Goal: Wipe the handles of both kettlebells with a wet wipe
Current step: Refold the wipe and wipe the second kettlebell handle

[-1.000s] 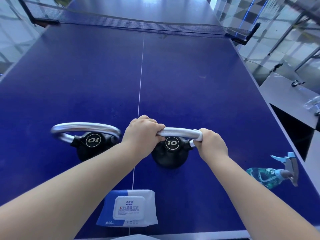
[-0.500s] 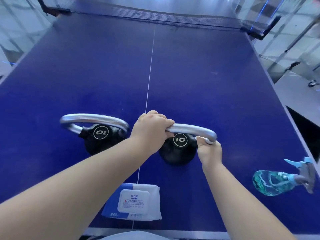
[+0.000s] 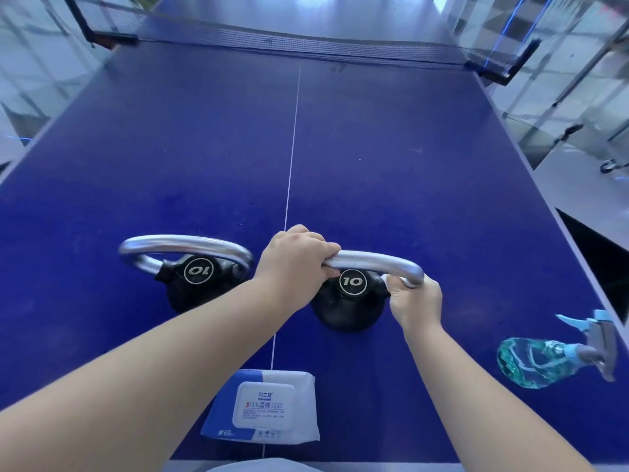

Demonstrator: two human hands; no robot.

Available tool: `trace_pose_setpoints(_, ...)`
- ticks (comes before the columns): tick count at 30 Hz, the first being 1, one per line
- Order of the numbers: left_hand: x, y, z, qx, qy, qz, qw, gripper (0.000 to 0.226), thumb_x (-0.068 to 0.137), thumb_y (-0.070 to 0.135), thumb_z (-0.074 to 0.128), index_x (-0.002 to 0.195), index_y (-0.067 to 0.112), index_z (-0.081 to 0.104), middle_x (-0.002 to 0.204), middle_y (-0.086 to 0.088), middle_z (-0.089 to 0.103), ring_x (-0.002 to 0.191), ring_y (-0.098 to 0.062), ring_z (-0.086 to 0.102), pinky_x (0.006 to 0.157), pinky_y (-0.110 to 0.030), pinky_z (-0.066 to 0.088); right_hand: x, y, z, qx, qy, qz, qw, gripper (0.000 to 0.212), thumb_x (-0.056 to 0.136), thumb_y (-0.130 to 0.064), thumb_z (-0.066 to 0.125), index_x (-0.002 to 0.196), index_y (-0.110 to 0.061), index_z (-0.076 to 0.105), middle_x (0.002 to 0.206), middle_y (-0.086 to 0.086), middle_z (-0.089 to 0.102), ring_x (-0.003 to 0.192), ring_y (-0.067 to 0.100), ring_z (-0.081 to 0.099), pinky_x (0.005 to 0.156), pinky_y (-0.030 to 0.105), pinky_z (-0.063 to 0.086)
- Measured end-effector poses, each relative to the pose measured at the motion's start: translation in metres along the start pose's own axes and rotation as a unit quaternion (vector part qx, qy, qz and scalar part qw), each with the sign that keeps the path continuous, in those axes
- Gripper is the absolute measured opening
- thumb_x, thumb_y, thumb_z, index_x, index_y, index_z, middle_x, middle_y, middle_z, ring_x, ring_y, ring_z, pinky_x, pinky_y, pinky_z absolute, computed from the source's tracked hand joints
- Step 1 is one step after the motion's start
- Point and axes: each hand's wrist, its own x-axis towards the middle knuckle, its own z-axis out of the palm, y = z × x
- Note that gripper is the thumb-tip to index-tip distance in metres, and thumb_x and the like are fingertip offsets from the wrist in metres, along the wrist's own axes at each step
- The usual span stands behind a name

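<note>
Both kettlebells stand on the blue ping-pong table [image 3: 408,158] in the lower middle of the frame, side by side and a little apart, each black with a "10" disc and a shiny metal handle. The left kettlebell [image 3: 195,281] sits left of the table's white centre line with nobody touching it. The right kettlebell [image 3: 350,301] sits just right of that line, and both hands are on its handle [image 3: 374,262]. The left hand [image 3: 294,260] is curled tight over the handle's left end, knuckles up. The right hand [image 3: 413,301] is wrapped around the handle's right bend from below, fingers closed; I cannot tell from here whether a wipe is tucked inside that grip. The wet wipe pack [image 3: 263,407] lies flat at the bottom centre, near the table's close edge, lid shut. A clear green spray bottle [image 3: 541,361] lies on its side at the lower right. The net [image 3: 299,46] stretches across the top of the frame.
</note>
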Motion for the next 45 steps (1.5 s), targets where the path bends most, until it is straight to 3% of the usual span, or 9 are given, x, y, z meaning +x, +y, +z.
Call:
trace_pose_setpoints(10,0.001,-0.001,0.001,0.001,0.01,0.005,1.0,0.017,0.086,0.044,0.063,0.087,0.026,0.064,0.079,0.01,0.062,0.087,-0.015,0.047,0.075,-0.028,0.033,0.01,-0.008,-0.019,-0.229,-0.001,-0.166,0.959,0.028,0.083,-0.022,0.06,0.06,-0.013,0.048,0.054,-0.001,0.047,0.053,0.021,0.04,0.045,0.029,0.027)
trace_pose_setpoints(14,0.0,-0.001,0.002,-0.002,0.012,0.006,1.0,0.017,0.085,0.042,0.065,0.082,0.025,0.061,0.076,0.01,0.06,0.085,-0.015,0.045,0.073,-0.028,0.031,0.006,-0.018,-0.025,-0.309,0.023,-0.235,0.921,0.036,0.08,-0.016,0.071,0.059,-0.027,0.044,0.057,-0.007,0.054,0.06,0.027,0.045,0.05,0.026,0.025)
trace_pose_setpoints(17,0.0,-0.002,0.003,-0.003,0.012,0.004,1.0,0.017,0.085,0.042,0.066,0.081,0.026,0.06,0.077,0.009,0.061,0.084,-0.015,0.044,0.074,-0.028,0.033,0.004,-0.026,-0.025,-0.388,0.057,-0.305,0.868,0.021,0.066,-0.003,0.081,0.061,-0.012,0.063,0.073,0.007,0.074,0.071,0.035,0.066,0.06,0.029,0.039)
trace_pose_setpoints(20,0.0,-0.002,0.004,-0.005,0.013,0.006,1.0,0.016,0.085,0.041,0.066,0.083,0.026,0.061,0.075,0.012,0.057,0.084,-0.015,0.045,0.076,-0.03,0.037,0.0,-0.037,-0.018,-0.477,0.032,-0.343,0.809,0.034,0.05,0.013,0.078,0.055,-0.012,0.056,0.053,0.003,0.065,0.09,0.029,0.075,0.066,0.032,0.047)
trace_pose_setpoints(24,0.0,-0.002,0.003,-0.007,0.016,0.009,1.0,0.015,0.085,0.041,0.066,0.086,0.026,0.063,0.077,0.011,0.06,0.086,-0.017,0.048,0.077,-0.031,0.038,-0.013,-0.057,-0.001,-0.497,0.005,-0.382,0.779,0.039,0.037,0.017,0.077,0.053,-0.011,0.056,0.047,0.006,0.06,0.087,0.031,0.075,0.074,0.039,0.055)
trace_pose_setpoints(30,0.001,-0.002,0.001,0.001,0.016,0.017,1.0,0.015,0.086,0.042,0.064,0.09,0.028,0.065,0.079,0.011,0.062,0.086,-0.016,0.048,0.072,-0.028,0.03,-0.026,-0.069,0.019,-0.554,-0.029,-0.345,0.757,0.031,0.058,0.006,0.081,0.081,-0.008,0.066,0.083,0.01,0.075,0.122,0.031,0.06,0.106,0.049,0.04)
trace_pose_setpoints(35,0.001,-0.002,0.0,0.002,0.01,0.014,1.0,0.015,0.086,0.042,0.064,0.09,0.027,0.065,0.078,0.011,0.059,0.087,-0.017,0.049,0.073,-0.028,0.031,-0.03,-0.072,0.022,-0.565,-0.03,-0.316,0.762,0.035,0.051,0.006,0.086,0.073,-0.01,0.063,0.073,0.009,0.073,0.116,0.032,0.065,0.102,0.051,0.045)
trace_pose_setpoints(39,0.001,-0.001,0.0,-0.004,0.002,0.001,1.0,0.014,0.086,0.041,0.064,0.091,0.028,0.066,0.077,0.01,0.062,0.086,-0.018,0.048,0.075,-0.031,0.039,-0.036,-0.081,0.02,-0.559,-0.055,-0.314,0.766,0.023,0.079,0.003,0.066,0.101,-0.004,0.062,0.106,0.015,0.071,0.136,0.034,0.046,0.117,0.05,0.024)
trace_pose_setpoints(45,0.002,0.003,-0.004,-0.002,-0.042,-0.053,0.998,0.019,0.086,0.044,0.058,0.08,0.027,0.058,0.072,0.006,0.062,0.087,-0.018,0.049,0.068,-0.032,0.045,-0.045,-0.091,0.018,-0.568,-0.095,-0.265,0.774,0.034,0.092,-0.01,0.053,0.126,-0.009,0.049,0.138,0.008,0.055,0.148,0.026,0.023,0.12,0.049,0.012)
